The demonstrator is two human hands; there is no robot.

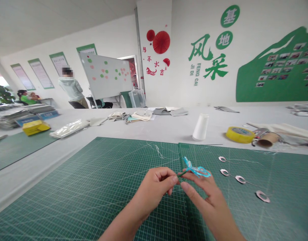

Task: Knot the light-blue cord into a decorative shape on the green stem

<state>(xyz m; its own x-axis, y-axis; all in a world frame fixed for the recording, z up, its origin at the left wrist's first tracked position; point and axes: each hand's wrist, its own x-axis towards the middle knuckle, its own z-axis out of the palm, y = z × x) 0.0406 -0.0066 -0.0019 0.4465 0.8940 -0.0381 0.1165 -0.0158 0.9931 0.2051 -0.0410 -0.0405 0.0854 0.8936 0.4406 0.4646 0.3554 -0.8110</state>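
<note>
My left hand [152, 187], near the lower centre of the frame, has thumb and forefinger pinched together on the lower end of a green stem [182, 174]. I seem to grip it by that end because it leaves the blue looped piece [191, 169] at the top free, its thin loops uncrushed. My right hand [213, 194] is not clamped on anything: its thumb stands apart from the fingers, and the forefinger reaches along beneath the blue piece, perhaps to steady it. Whether that finger bears any weight I can't fairly tell, since the loops blur into the skin behind them.

The blue piece is just right of the frame's centre, to the right of my left hand's fingertips and a little above them, over the forefinger of my right hand. The stem slants from it down and left into my pinch.

Beneath both hands are the left cutting mat [106, 174] and the right cutting mat [292, 177], probably there to shield the tabletop [169, 129]. Four pale rings [267, 200] lie spread out at the right of the frame, well apart from my hands, likely so their trailing strands don't tangle.
</note>
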